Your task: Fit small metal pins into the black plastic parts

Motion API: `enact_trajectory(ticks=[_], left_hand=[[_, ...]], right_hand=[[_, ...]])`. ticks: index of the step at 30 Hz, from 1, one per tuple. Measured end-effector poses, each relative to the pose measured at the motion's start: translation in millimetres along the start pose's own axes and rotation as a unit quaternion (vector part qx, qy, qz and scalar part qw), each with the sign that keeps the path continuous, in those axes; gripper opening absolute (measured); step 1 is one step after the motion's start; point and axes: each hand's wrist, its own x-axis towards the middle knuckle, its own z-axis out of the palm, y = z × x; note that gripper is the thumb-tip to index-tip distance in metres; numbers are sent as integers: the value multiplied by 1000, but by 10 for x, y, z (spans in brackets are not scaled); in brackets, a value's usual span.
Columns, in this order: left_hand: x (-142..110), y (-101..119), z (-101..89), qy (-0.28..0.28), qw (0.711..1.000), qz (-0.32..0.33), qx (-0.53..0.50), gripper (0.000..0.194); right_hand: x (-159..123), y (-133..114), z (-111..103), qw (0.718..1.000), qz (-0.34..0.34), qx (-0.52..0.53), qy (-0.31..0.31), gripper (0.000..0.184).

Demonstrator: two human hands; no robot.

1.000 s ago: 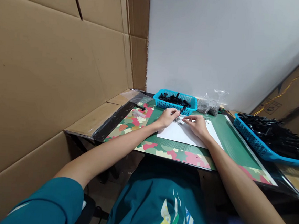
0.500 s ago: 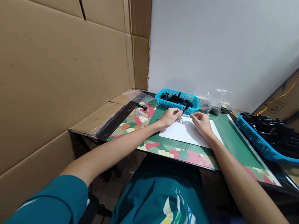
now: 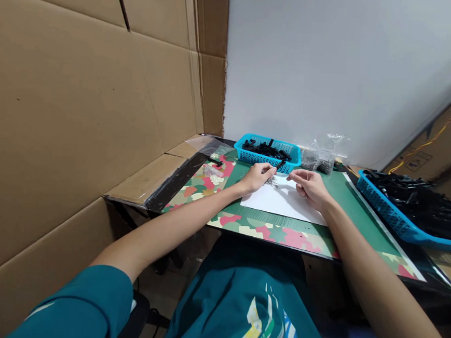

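My left hand (image 3: 256,178) is closed on a narrow black plastic piece (image 3: 281,164), whose end sticks out past the fingertips toward the basket. To its right, my right hand (image 3: 309,187) holds thumb and forefinger pinched together over the white sheet (image 3: 285,205); anything between them is too small to name. A small heap of shiny metal bits (image 3: 272,181) lies on the sheet, just below the left fingertips. Behind the hands stands a blue basket (image 3: 242,153) filled with similar black pieces.
A larger blue basket (image 3: 393,224) heaped with black parts stands at the right. Clear bags of small parts (image 3: 322,162) lean near the white wall. On the patterned mat (image 3: 221,221) at the left are a black T-shaped piece (image 3: 214,162) and a small clear bag (image 3: 213,171).
My right hand has moved a little rightward, away from the left hand, and turned so its curled fingers show. The left hand keeps its hold on the black piece. The view has shifted slightly.
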Motion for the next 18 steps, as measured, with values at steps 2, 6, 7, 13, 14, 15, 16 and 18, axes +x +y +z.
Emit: enact_trajectory(ticks=[2,6,7,13,14,15,16,18], left_hand=[[0,-4,0,-3,1000,1,-3,39],[0,-4,2,-7,1000,1,-11,42],[-2,0,4,-11,1000,-1,-17,43],[-22,67,29,-30,993,-54,-102,42],[-27,80,31,-32,990,-64,-118,44],[-32,93,32,-35,988,-69,-131,45],[-39,105,31,-38,987,-68,-138,45],[-52,131,25,-45,987,-61,-145,41]], right_hand=[[8,-8,-10,999,10,39,1,48],[17,-7,-28,996,21,85,8,55],[15,-8,-27,996,17,87,6,55],[-10,-52,20,996,1,87,-12,50],[-14,-62,28,996,0,86,-12,50],[-17,-72,35,996,-2,85,-9,51],[-20,-81,39,997,-3,83,-7,51],[-26,-95,43,997,-8,77,-3,53]])
